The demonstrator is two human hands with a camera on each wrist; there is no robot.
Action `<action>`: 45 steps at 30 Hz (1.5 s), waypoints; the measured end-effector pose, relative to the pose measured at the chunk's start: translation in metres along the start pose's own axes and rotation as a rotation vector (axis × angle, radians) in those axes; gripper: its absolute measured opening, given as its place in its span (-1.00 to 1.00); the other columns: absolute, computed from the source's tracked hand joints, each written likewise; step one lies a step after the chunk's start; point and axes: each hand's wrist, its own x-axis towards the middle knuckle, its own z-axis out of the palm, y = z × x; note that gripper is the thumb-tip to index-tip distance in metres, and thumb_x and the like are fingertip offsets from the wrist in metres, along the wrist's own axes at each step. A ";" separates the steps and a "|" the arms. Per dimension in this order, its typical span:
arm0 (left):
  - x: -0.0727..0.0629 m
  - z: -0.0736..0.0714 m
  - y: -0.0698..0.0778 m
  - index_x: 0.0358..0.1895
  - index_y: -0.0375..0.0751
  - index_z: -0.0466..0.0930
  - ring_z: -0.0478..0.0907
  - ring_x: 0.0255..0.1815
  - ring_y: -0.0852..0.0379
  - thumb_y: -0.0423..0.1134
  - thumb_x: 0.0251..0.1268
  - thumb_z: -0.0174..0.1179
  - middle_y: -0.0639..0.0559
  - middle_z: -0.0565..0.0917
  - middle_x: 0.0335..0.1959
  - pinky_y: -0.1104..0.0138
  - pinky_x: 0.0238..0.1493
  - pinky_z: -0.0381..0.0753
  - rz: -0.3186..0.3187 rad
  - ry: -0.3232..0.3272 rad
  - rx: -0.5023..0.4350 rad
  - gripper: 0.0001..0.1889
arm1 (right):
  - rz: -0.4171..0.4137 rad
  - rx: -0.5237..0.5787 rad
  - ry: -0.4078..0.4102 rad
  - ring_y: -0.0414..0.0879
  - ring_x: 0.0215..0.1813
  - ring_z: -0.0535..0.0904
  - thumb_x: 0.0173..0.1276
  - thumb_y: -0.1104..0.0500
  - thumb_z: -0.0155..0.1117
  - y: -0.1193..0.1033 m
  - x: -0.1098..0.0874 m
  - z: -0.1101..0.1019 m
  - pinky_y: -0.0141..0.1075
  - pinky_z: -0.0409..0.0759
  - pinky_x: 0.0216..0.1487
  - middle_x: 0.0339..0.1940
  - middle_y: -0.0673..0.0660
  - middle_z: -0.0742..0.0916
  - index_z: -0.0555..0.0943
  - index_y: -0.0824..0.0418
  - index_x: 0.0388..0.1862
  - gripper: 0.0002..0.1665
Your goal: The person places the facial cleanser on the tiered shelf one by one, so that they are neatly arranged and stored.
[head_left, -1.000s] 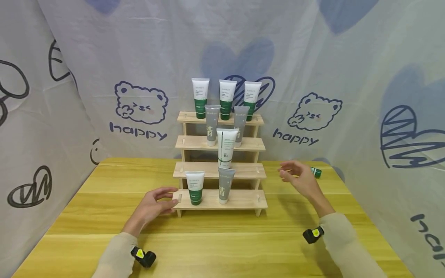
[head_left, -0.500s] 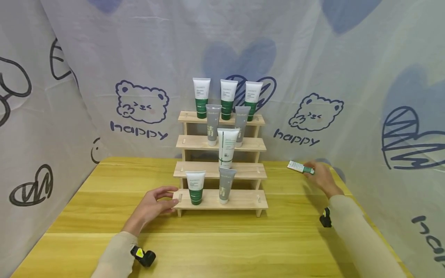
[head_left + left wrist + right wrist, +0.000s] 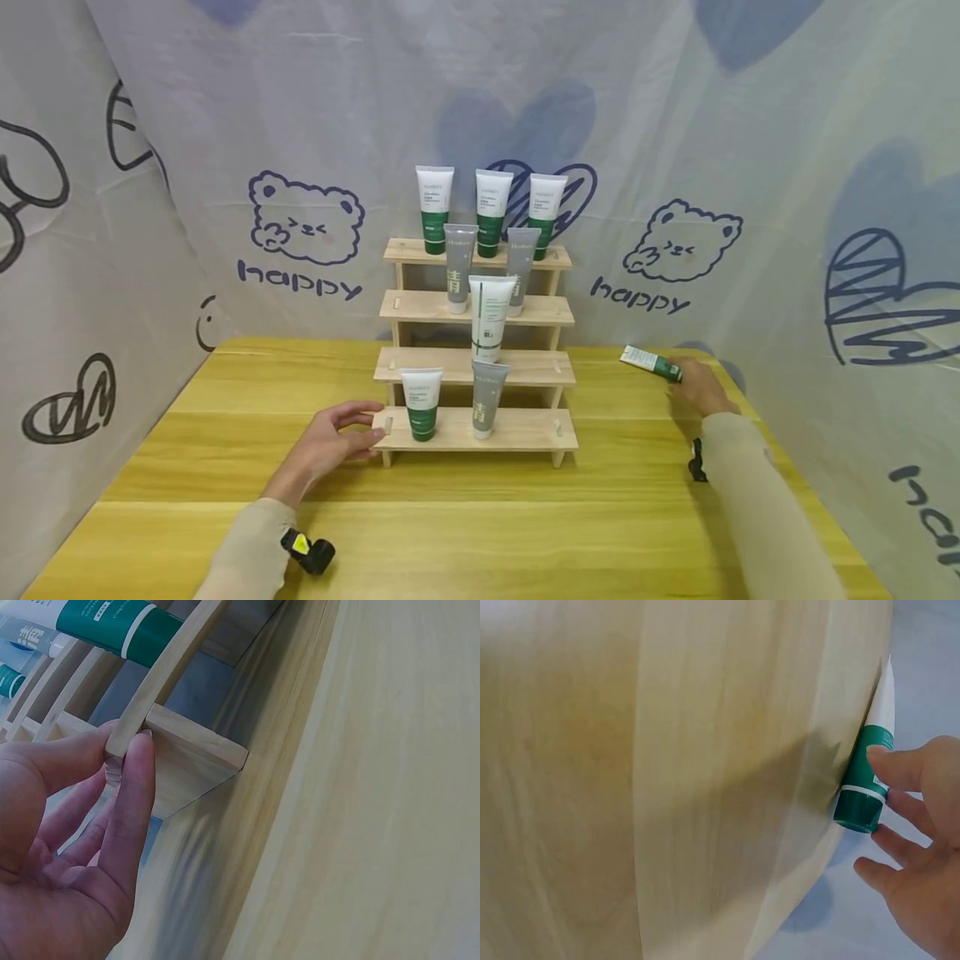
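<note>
My left hand [image 3: 330,442] pinches the left end of the lowest board on a stepped wooden display stand [image 3: 525,432]. In the left wrist view, thumb and forefinger [image 3: 135,802] close on the board's edge beside its leg. At the far right of the table, my right hand [image 3: 705,387] holds a white and green squeeze tube [image 3: 651,363] by its green cap end. The right wrist view shows the thumb [image 3: 900,766] on the tube's green part [image 3: 866,761], with some fingers behind it and others spread below the cap.
Three white and green tubes [image 3: 434,208] stand on the top tier, two grey tubes [image 3: 459,267] below them, then a white tube [image 3: 490,317]. The lowest tier bears a white-green tube [image 3: 422,404] and a grey tube [image 3: 487,400]. A patterned curtain [image 3: 300,100] encloses the table.
My right hand has moved right from in front of the lying tube to its cap end and taken hold of it. The left hand stays on the stand.
</note>
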 end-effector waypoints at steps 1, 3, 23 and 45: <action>0.000 0.000 0.000 0.44 -0.26 0.44 0.72 -0.08 0.11 -0.23 0.40 0.36 -0.33 0.52 0.31 0.27 -0.02 0.84 0.000 0.001 0.002 -0.41 | -0.004 -0.016 0.010 0.55 0.16 0.54 0.26 0.42 0.38 0.000 0.000 0.001 0.38 0.55 0.23 0.16 0.63 0.60 0.56 0.56 0.19 -0.49; 0.001 -0.001 0.001 0.43 -0.25 0.44 0.71 -0.08 0.12 -0.23 0.40 0.36 -0.33 0.52 0.31 0.28 -0.02 0.84 0.000 0.006 0.008 -0.41 | -0.004 -0.059 0.025 0.53 0.12 0.56 0.28 0.42 0.36 -0.002 0.001 0.003 0.37 0.58 0.17 0.13 0.63 0.60 0.58 0.52 0.19 -0.51; 0.002 -0.001 0.006 0.44 -0.26 0.43 0.71 -0.09 0.13 -0.22 0.40 0.36 -0.31 0.53 0.29 0.30 -0.04 0.84 0.014 0.000 0.015 -0.41 | -0.019 -0.289 0.001 0.09 -0.36 0.57 0.10 0.40 0.41 -0.011 -0.001 0.002 -0.06 0.62 -0.41 -0.38 0.30 0.71 0.65 0.43 -0.27 -0.80; 0.001 0.002 0.001 0.42 -0.25 0.46 0.71 -0.08 0.11 -0.21 0.38 0.39 -0.32 0.53 0.29 0.29 -0.04 0.84 -0.010 0.014 0.015 -0.40 | 0.010 0.047 0.044 0.33 -0.06 0.69 0.39 0.33 0.32 -0.027 -0.019 0.008 0.16 0.69 -0.05 0.00 0.49 0.75 0.65 0.48 0.11 -0.65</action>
